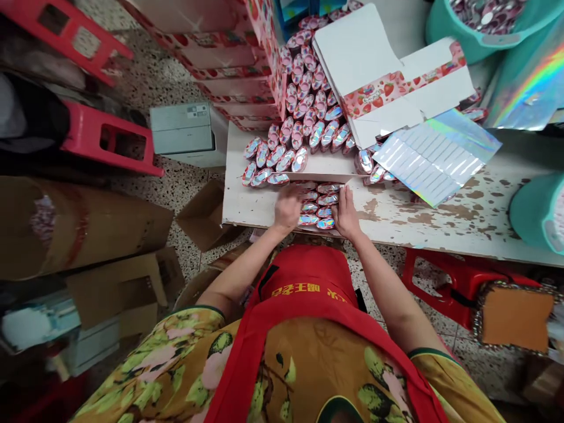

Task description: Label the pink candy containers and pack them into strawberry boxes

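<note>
In front of me at the table's near edge lies a shallow open box [326, 177]. Two columns of small oval packets [326, 200], shiny and silver-pink, fill the part of it that I can see. My left hand [288, 208] is over the box's left side, touching or close to the left column; motion blurs its fingers and hides whether they hold anything. On the other side, my right hand [347, 214] rests with straight fingers along the right edge of the box, against the packets' ends.
More oval packets [304, 106] stand in clusters behind the box. Flat white cartons with strawberry print [356, 59] and a holographic sheet [436, 153] lie at right. Stacked strawberry boxes [247, 91] rise at back left. Teal tubs [535, 211] and red stools [110, 138] flank me.
</note>
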### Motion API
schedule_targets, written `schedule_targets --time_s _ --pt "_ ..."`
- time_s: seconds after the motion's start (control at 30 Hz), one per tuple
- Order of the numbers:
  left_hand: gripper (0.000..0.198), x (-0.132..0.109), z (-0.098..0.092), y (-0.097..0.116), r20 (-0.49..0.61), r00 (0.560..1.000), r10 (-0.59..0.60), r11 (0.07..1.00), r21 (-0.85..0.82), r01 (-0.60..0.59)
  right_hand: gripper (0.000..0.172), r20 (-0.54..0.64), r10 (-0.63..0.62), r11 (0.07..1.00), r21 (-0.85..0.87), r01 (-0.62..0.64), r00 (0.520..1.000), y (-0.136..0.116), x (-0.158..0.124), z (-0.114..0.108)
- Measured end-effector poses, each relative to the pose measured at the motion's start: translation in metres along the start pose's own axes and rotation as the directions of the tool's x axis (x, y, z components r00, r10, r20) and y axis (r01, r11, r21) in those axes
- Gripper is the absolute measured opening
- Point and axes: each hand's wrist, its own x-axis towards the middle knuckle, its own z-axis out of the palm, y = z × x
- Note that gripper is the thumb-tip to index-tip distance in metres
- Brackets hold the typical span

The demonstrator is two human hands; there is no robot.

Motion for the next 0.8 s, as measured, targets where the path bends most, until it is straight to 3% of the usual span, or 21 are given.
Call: schedule_targets --time_s 0.07,0.13,0.23,0.33,0.47,0.57,0.67,0.8 --pt "0.062 -0.019 0.002 -0.013 -0.159 0.960 -0.229 0.972 -0.084 0.218 0.074 -0.003 0.001 0.999 -0.034 -0.001 1.000 0.000 -0.002 0.002" --pt "0.075 -0.028 0.011 -0.018 -0.112 0.946 -0.305 0.950 -0.102 0.295 0.073 -0.017 0.013 0.999 -0.048 -0.013 1.000 0.000 -0.004 0.003" --pt "0.084 -0.030 0.022 -0.012 0.013 0.955 -0.297 0.955 -0.004 0.297 0.073 -0.039 0.025 1.000 -0.015 -0.026 0.999 0.000 -0.008 0.007" --pt "0.085 -0.037 0.021 -0.003 0.083 0.964 -0.253 0.967 0.052 0.250 0.072 -0.080 0.052 0.998 0.048 -0.048 0.995 0.001 -0.020 0.012" --pt "0.084 -0.043 0.025 -0.002 0.119 0.978 -0.170 0.981 -0.074 0.180 0.074 -0.156 0.135 0.988 0.103 -0.119 0.978 0.002 -0.044 0.015" --pt "0.064 -0.027 0.039 -0.012 0.055 0.987 -0.149 0.967 -0.203 0.157 0.074 -0.188 0.181 0.981 0.109 -0.163 0.965 0.003 -0.044 0.014" --pt "0.053 0.002 0.048 -0.027 -0.026 0.981 -0.192 0.952 -0.249 0.180 0.073 -0.219 0.194 0.980 0.095 -0.177 0.956 0.010 -0.026 0.007" --pt "0.066 0.033 0.043 -0.044 0.031 0.984 -0.177 0.951 -0.253 0.179 0.070 -0.123 0.134 0.985 0.128 -0.118 0.983 0.030 -0.006 -0.019"
